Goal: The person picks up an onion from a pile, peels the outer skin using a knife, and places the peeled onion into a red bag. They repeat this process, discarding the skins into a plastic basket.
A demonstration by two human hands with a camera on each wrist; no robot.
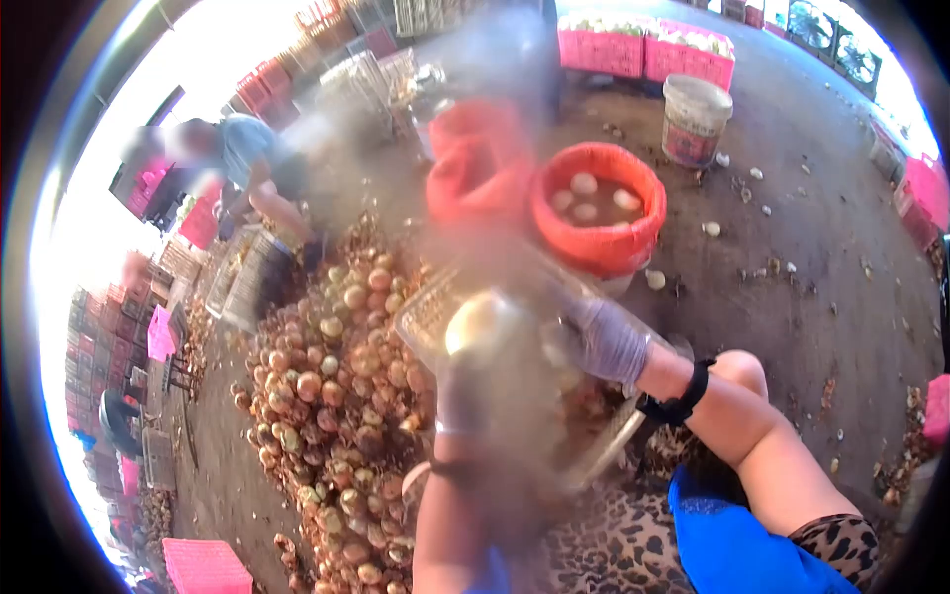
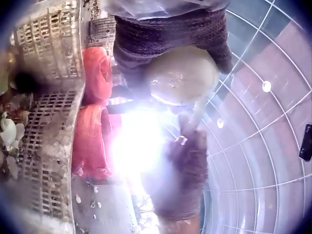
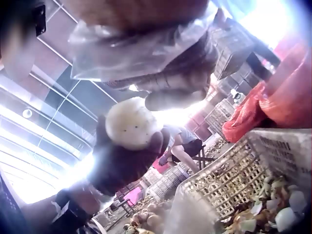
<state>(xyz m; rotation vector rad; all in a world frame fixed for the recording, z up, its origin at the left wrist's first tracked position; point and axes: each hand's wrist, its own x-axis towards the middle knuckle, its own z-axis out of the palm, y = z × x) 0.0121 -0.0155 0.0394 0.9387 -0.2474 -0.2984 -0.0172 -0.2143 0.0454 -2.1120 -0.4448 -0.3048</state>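
Note:
A peeled pale onion [image 1: 480, 322] is held up over a grey plastic crate [image 1: 427, 309]. My left hand [image 1: 463, 396], in a dark knit glove, grips it from below; the left wrist view shows the onion [image 2: 183, 78] in the curled glove fingers [image 2: 146, 36]. My right hand [image 1: 599, 339], in a grey glove, sits just right of the onion. In the left wrist view the right hand [image 2: 183, 180] grips what looks like a thin pale blade [image 2: 196, 117] touching the onion. The right wrist view shows the onion [image 3: 130, 124] cupped in the left hand [image 3: 122, 165].
A big pile of unpeeled onions [image 1: 336, 396] lies to the left. A red-lined basket [image 1: 594, 243] holding peeled onions stands ahead, next to a red sack [image 1: 475, 163]. A white bucket [image 1: 695, 119] and pink crates [image 1: 643, 49] stand behind. Another person [image 1: 247, 158] sits far left.

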